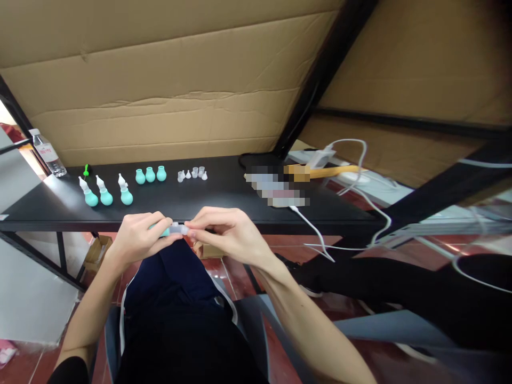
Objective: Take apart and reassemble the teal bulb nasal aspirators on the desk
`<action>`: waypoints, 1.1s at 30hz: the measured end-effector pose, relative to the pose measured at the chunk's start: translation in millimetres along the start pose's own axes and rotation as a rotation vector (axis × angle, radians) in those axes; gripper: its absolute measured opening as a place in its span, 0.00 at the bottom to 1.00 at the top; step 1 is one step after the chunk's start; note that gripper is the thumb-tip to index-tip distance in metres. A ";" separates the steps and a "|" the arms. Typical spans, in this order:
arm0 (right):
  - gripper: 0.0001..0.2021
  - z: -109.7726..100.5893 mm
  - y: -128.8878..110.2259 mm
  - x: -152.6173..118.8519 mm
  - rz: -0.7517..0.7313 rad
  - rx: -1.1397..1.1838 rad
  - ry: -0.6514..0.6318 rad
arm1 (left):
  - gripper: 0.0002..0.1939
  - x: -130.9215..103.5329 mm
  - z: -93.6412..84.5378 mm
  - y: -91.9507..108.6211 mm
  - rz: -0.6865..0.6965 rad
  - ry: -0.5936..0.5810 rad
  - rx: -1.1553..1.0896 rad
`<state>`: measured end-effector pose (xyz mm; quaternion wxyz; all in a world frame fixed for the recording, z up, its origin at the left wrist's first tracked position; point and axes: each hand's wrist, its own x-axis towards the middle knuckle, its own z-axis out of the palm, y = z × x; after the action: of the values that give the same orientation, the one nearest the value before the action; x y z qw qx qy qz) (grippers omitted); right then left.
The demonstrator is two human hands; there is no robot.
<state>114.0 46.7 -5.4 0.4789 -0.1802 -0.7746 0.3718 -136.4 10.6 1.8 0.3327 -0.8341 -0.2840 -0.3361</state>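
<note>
In front of the table edge, my left hand [140, 234] is wrapped round the teal bulb of a nasal aspirator [175, 229], most of it hidden by my fingers. A translucent plastic section sticks out sideways from the bulb. My right hand [224, 229] pinches the whitish tip at its far end. On the black table [224, 197], three aspirators with pointed tips [106, 193] stand at the left. Right of them are three bare teal bulbs [150, 174], then several small translucent caps and tips [194, 173].
A water bottle [48, 153] and a small green object [86, 170] are at the back left. A blurred-out item [276, 184] with a white cable [312, 226] lies on the right. Cardboard [172, 80] walls the back. Another person's dark-clothed leg [372, 282] is at right.
</note>
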 end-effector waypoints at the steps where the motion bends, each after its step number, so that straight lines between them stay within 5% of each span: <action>1: 0.11 -0.7 -0.2 -0.1 -0.002 0.001 -0.018 | 0.19 0.0 -0.7 -0.1 0.010 -0.008 -0.010; 18: 0.06 -4.8 -0.2 -2.6 -0.172 -0.118 -0.142 | 0.20 1.8 -7.8 -0.6 0.067 -0.110 -0.038; 26: 0.04 13.4 -12.2 -10.7 -0.259 -0.364 0.096 | 0.16 0.5 -5.4 -3.5 -0.007 -0.007 -0.104; 33: 0.05 17.5 -3.7 -8.6 -0.250 -0.377 0.125 | 0.17 0.1 -6.3 -0.8 -0.012 -0.054 -0.012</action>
<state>103.1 31.8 -12.6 0.5261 -0.1915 -0.8155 0.1465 -139.2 6.4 5.7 0.3182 -0.8431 -0.2958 -0.3171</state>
